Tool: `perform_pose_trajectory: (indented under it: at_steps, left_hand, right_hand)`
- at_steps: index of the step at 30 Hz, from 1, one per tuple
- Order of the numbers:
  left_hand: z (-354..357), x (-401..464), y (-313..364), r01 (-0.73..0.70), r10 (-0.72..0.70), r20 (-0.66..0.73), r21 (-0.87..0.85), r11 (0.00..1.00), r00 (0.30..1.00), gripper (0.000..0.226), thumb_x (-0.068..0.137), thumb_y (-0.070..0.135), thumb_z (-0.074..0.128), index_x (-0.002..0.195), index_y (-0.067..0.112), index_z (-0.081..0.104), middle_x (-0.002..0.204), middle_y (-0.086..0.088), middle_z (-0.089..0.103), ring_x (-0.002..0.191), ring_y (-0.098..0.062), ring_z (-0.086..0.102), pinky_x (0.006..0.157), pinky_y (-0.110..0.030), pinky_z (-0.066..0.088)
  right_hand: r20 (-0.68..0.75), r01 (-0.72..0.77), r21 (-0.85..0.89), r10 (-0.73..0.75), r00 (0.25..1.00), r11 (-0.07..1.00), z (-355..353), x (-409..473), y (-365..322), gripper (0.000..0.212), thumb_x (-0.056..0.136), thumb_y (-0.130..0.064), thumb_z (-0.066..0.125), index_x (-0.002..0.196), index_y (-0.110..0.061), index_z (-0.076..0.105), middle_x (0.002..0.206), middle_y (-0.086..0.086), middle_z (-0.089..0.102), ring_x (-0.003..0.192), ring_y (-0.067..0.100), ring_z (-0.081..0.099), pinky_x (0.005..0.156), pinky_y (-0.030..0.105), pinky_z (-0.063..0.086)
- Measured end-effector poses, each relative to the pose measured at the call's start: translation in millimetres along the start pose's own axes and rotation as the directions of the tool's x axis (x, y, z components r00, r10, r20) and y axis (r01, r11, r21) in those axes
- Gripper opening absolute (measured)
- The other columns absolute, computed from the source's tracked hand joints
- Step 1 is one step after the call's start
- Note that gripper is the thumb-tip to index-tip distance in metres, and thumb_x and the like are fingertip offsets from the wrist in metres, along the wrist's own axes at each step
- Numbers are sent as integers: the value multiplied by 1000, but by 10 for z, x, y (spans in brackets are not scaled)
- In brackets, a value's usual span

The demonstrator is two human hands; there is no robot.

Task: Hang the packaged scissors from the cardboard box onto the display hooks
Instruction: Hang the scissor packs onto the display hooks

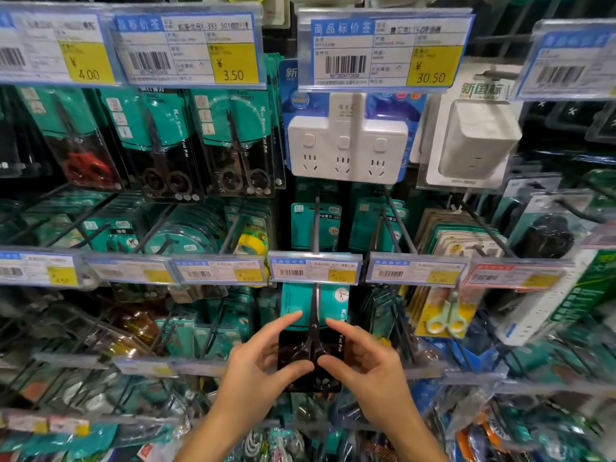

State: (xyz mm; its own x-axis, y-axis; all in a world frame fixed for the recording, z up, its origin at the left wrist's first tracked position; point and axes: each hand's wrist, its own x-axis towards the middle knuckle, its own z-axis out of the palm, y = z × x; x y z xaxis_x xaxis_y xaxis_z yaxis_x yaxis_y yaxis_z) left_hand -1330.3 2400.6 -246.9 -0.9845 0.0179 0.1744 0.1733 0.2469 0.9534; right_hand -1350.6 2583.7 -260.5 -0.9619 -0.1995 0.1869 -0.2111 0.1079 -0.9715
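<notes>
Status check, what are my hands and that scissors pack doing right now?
Left hand and right hand both pinching the scissors pack. Pack upright under the price tag. Nothing in the way.

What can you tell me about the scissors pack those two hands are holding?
The scissors pack is a flat card, teal on top and black below, with what looks like a clear plastic front. Inside lie black scissors, blades pointing up and the two ring handles at the bottom. It is upright, facing the camera, just under a price tag with a hook behind it; whether it already hangs there cannot be told. The left hand and right hand pinch it from either side, thumbs on the front near the handles.
</notes>
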Motion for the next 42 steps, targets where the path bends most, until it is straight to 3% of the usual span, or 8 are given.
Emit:
perform_pose_trajectory:
  at_steps: [9, 17, 20, 24, 28, 32, 37, 42]
  left_hand:
    - [-26, 4, -20, 30, -31, -32, -49, 998, 999, 68, 64, 15, 80, 108, 62, 59, 110, 36, 64, 100, 9, 64, 81, -10, 52]
    - [27, 75, -80, 41, -42, -13, -69, 997, 999, 64, 67, 16, 81, 116, 53, 62, 110, 29, 67, 101, 2, 67, 82, -16, 55]
    - [40, 129, -119, 50, -48, 43, -59, 997, 998, 63, 78, 5, 75, 124, 43, 55, 106, 42, 62, 98, 15, 62, 80, -10, 52]
    - [-5, 226, -245, 50, -49, 77, -16, 999, 996, 69, 84, 3, 71, 127, 54, 53, 132, 18, 60, 118, -7, 60, 96, -30, 53]
    - [-27, 349, -298, 8, -10, 42, 32, 999, 999, 75, 84, 1, 70, 120, 64, 50, 118, 34, 61, 105, -2, 67, 89, -20, 53]
    - [-28, 495, -360, 0, 0, -12, 53, 999, 1000, 71, 83, 0, 72, 128, 51, 52, 111, 26, 69, 99, 2, 67, 87, -21, 55]
    - [23, 758, -416, 64, -61, -87, 30, 998, 994, 46, 79, -1, 75, 111, 28, 60, 96, 20, 70, 77, -1, 62, 72, -12, 50]
    - [54, 1039, -516, 126, -121, -136, 32, 991, 983, 28, 74, 6, 82, 98, 13, 70, 95, -1, 74, 87, -5, 70, 82, -24, 53]
  right_hand:
    - [28, 78, -101, -76, 997, 992, -12, 22, -6, 47, 79, -18, 76, 119, -41, 66, 100, -22, 67, 96, 3, 65, 82, 16, 50]
    - [20, 69, -122, -67, 998, 990, -52, 105, 102, 46, 82, -29, 76, 122, -47, 62, 108, -15, 67, 103, 10, 64, 92, 34, 52]
    - [15, 43, -72, -42, 999, 996, -62, 173, 191, 43, 83, -31, 75, 122, -42, 63, 110, -6, 68, 105, 14, 66, 91, 42, 54]
    - [-1, 45, -46, -45, 999, 998, -54, 294, 253, 43, 82, -21, 76, 120, -39, 66, 114, -14, 69, 106, 8, 66, 91, 36, 55]
    - [25, 13, 20, -14, 1000, 1000, -44, 423, 307, 41, 84, -9, 74, 121, -26, 66, 83, -19, 71, 80, -1, 67, 74, 19, 53]
    - [-3, -2, 88, 3, 1000, 996, -7, 577, 390, 42, 84, -9, 73, 119, -31, 65, 60, -8, 44, 59, 4, 45, 64, 15, 46]
    - [-50, -16, 127, 23, 998, 992, -32, 817, 455, 40, 82, 1, 73, 120, -8, 65, 93, -3, 73, 81, 0, 67, 77, 15, 50]
    - [-91, -42, 160, 57, 994, 986, -60, 1040, 555, 9, 80, 8, 72, 81, 12, 64, 63, -24, 66, 77, -6, 62, 77, 15, 50]
